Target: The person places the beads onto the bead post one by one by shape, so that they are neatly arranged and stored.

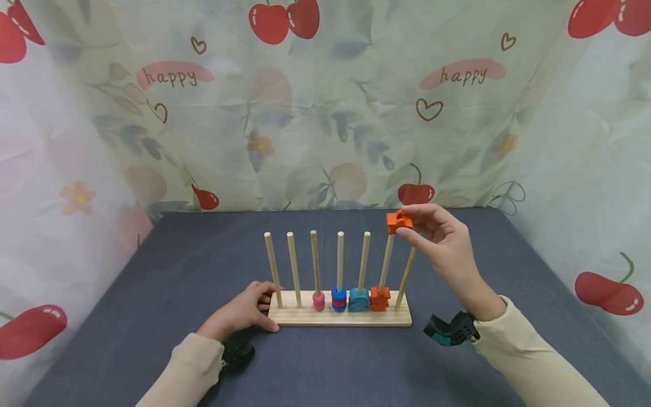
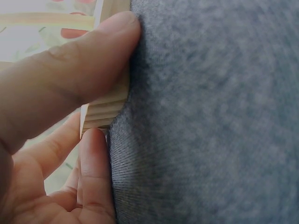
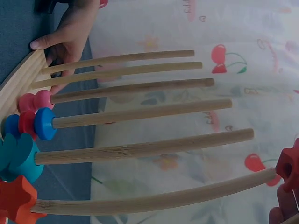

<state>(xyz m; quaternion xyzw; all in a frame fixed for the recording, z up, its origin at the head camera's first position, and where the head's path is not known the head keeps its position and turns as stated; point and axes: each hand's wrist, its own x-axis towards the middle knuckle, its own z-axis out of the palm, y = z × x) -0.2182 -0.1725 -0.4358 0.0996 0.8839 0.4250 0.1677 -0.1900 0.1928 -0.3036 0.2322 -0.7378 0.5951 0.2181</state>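
A wooden peg board [image 1: 346,320] with several upright pegs stands on the table. My left hand [image 1: 250,308] holds its left end; in the left wrist view, the thumb [image 2: 88,65] lies along one side of the wood and fingertips touch the end. My right hand [image 1: 445,234] pinches an orange star-shaped bead [image 1: 398,221] at the tip of the second peg from the right. In the right wrist view this bead [image 3: 289,165] shows a hole beside the peg tip. Orange star beads [image 1: 380,298] sit at the bottom of that same peg.
Left of the orange beads, pegs carry teal beads [image 1: 358,300], blue and red beads [image 1: 338,299], and pink beads [image 1: 319,301]. The two leftmost pegs and the rightmost peg [image 1: 406,277] are bare. A dark cloth [image 1: 335,362] covers the table; a patterned curtain [image 1: 315,124] hangs behind.
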